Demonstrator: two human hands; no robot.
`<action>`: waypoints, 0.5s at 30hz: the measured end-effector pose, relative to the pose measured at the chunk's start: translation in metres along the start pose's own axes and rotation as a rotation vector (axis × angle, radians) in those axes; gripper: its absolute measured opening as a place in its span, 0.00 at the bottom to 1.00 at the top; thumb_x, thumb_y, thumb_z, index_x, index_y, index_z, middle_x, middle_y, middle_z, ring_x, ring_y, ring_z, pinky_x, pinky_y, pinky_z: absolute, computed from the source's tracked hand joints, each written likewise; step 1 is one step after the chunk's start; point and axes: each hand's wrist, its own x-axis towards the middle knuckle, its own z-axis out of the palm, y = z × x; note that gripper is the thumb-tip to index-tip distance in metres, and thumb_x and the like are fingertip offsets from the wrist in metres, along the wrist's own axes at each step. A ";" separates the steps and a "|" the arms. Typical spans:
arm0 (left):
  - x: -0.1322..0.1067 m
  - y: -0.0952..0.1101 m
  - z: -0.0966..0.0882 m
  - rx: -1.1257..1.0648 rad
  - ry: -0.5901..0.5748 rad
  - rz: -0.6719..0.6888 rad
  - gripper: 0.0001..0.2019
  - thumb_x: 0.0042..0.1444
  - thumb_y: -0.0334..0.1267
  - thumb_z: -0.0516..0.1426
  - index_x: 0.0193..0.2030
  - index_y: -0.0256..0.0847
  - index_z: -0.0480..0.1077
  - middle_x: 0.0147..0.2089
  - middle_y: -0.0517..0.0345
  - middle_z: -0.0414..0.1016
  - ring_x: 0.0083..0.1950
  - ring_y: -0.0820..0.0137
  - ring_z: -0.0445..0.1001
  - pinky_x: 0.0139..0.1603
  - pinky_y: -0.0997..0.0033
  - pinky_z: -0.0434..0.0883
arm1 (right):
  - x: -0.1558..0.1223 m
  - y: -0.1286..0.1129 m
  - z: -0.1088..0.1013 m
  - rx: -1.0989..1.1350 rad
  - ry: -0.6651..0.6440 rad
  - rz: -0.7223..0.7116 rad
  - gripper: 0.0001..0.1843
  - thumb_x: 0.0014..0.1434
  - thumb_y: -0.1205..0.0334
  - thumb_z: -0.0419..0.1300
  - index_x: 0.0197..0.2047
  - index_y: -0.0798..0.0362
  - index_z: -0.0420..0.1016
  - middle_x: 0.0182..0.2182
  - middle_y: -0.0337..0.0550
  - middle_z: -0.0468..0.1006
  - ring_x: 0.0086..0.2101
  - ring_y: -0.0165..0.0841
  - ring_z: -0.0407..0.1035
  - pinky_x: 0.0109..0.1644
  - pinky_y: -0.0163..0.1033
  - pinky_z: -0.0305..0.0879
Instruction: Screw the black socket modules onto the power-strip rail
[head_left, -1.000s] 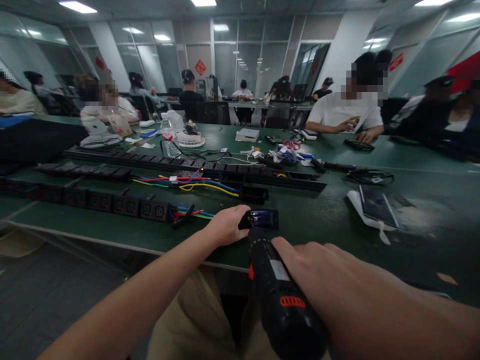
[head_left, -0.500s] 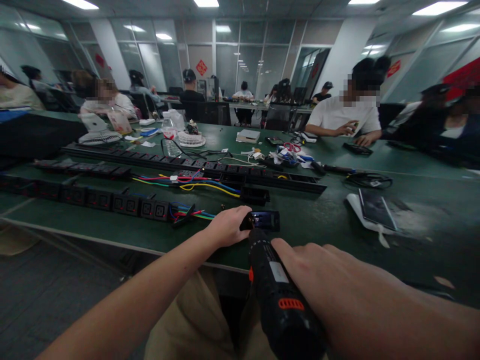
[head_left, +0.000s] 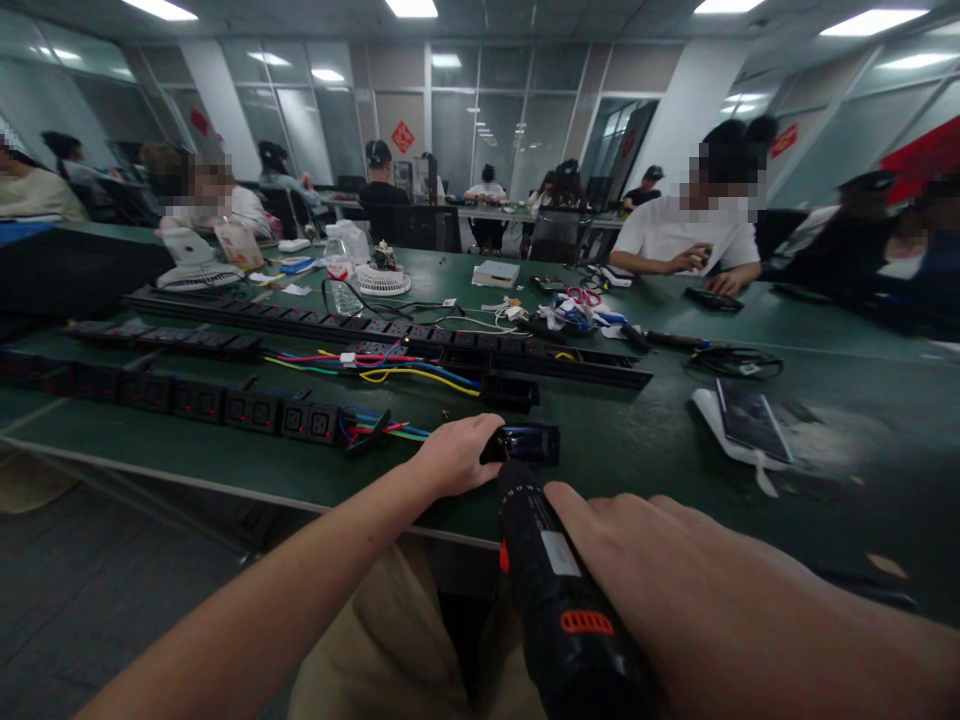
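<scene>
My left hand [head_left: 454, 455] is closed on the left end of a small black module [head_left: 529, 442] with a bluish face, pinning it to the green table [head_left: 637, 440] near the front edge. My right hand [head_left: 645, 560] grips a black electric screwdriver [head_left: 559, 590] with orange trim. Its tip points at the module's near left corner, right beside my left fingers. Just beyond the module lies a second black socket block [head_left: 510, 392].
Long black power strips [head_left: 217, 405] with red, yellow and blue wires [head_left: 405, 372] stretch across the left and middle. A phone on a white case [head_left: 746, 418] lies to the right. Small fans, cables and scissors sit farther back. Several people sit around the tables.
Almost nothing moved. The module and my left hand sit a touch lower in view, and the screwdriver tip has stayed against the module.
</scene>
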 end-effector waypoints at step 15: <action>0.000 -0.002 0.003 0.022 0.015 0.010 0.22 0.58 0.43 0.60 0.57 0.41 0.62 0.56 0.48 0.73 0.54 0.58 0.75 0.54 0.60 0.73 | 0.001 0.007 0.009 0.024 0.094 -0.033 0.32 0.51 0.77 0.64 0.59 0.54 0.69 0.42 0.50 0.75 0.39 0.45 0.73 0.47 0.45 0.71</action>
